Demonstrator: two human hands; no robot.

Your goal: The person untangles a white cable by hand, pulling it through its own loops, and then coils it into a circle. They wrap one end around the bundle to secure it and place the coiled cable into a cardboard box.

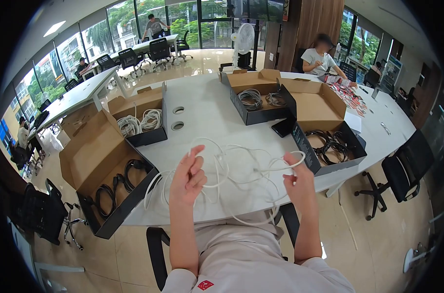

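A tangled white cable (241, 181) spreads in loose loops between my hands, over the near edge of the white table (207, 112). My left hand (189, 177) is raised with its fingers curled and the index finger pointing up; strands run out from beside its fingers, though the grip itself is partly hidden. Around the fingers of my right hand (298, 178) goes one loop of the same cable, and those fingers are bent in on it. One bend of the cable hangs below the table edge in front of my lap.
Open cardboard boxes hold coiled cables: black ones in the near-left box (117, 195) and right box (329, 146), light ones in the far-left box (141, 122) and back box (261, 100). A black phone (284, 127) lies between boxes. Another person (322, 58) sits at the right.
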